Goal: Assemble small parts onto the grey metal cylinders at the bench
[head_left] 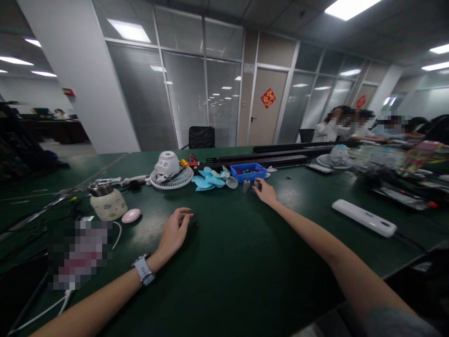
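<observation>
My right hand (266,192) reaches to the far side of the table, its fingers closed around a small dark metal cylinder (257,184). Just left of it a similar grey metal cylinder (246,186) stands upright, in front of a blue tray (242,178) of small coloured parts. My left hand (176,228) hovers low over the green tabletop (217,262), fingers loosely bent and apart, with nothing in them. Light blue fan blades (210,179) lie beyond it, beside a white fan head (167,164) resting on its round grille (173,180).
At left are a cream flask (108,204), a pink oval object (131,216) and a white cable (119,234). A white power strip (365,217) lies at right. Long black bars (280,157) run along the back. Several people sit at the far right.
</observation>
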Demonstrator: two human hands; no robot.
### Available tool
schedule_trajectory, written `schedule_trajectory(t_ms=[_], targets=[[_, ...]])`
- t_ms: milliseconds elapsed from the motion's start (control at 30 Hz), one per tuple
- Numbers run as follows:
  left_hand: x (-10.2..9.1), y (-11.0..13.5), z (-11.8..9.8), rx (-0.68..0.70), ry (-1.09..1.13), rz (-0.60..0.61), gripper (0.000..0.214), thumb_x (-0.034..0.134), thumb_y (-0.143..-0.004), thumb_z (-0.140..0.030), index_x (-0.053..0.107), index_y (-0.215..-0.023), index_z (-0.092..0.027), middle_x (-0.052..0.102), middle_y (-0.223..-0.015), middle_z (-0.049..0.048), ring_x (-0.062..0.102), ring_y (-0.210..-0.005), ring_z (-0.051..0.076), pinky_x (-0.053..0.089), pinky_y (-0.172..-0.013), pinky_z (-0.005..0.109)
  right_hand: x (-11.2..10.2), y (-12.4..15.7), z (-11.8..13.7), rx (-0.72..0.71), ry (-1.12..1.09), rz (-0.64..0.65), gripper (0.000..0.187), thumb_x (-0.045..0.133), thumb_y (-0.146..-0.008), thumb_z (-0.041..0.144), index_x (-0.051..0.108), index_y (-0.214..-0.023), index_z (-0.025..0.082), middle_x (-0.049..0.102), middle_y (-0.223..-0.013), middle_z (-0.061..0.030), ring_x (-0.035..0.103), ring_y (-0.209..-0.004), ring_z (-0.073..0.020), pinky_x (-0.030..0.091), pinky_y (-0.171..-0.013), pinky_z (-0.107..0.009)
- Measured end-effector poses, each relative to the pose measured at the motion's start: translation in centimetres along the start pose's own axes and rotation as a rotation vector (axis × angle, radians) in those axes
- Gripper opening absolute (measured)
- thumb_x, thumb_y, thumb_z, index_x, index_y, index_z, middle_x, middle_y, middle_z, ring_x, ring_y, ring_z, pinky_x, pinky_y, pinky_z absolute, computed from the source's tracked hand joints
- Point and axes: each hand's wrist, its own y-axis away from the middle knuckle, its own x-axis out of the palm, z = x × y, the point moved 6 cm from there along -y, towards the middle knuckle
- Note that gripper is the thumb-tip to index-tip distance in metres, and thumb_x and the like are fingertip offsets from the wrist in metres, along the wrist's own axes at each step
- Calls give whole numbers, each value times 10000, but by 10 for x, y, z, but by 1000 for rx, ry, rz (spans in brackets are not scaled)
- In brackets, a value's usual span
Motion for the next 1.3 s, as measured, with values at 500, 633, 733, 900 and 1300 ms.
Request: schedule_trajectory(t_ms=[500,633,733,900,1300], targets=[[-11,3,-4,117,-175,-241,267,509,-720,-208,510,-987,-215,607,-836,14,596,-827,209,469,-758,352,6,120,240,-810,-236,368,341,612,-841,516,716,-1071,285,656,-1143,-62,541,-1104,-229,363,-934,-414],[-11,6,-6,63,-176,-202,280,532,-683,-225,480,-958,-226,586,-724,-28,608,-682,187,449,-651,307,9,110,234,-759,-280,285,204,642,-847,437,749,-949,296,698,-1059,-14,575,-1047,-186,384,-907,-361],[-10,6,-6,52,-147,-184,269,545,-667,-248,461,-922,-242,565,-633,-65,611,-608,177,438,-620,292,-16,74,191,-666,-298,159,208,618,-869,425,744,-972,295,720,-1028,-3,611,-999,-167,405,-908,-337],[-7,6,-5,-7,-45,-135,289,579,-632,-279,450,-890,-258,591,-565,-87,666,-669,201,455,-642,288,-62,-8,64,-160,-68,-39,263,540,-912,394,737,-1023,261,731,-1041,-24,649,-978,-204,456,-877,-329],[-10,10,-9,-55,-65,-110,281,590,-655,-310,438,-887,-268,569,-508,-107,646,-589,196,420,-590,276,-39,-27,7,32,119,42,265,546,-895,412,745,-993,268,735,-995,-50,663,-892,-219,486,-742,-299]])
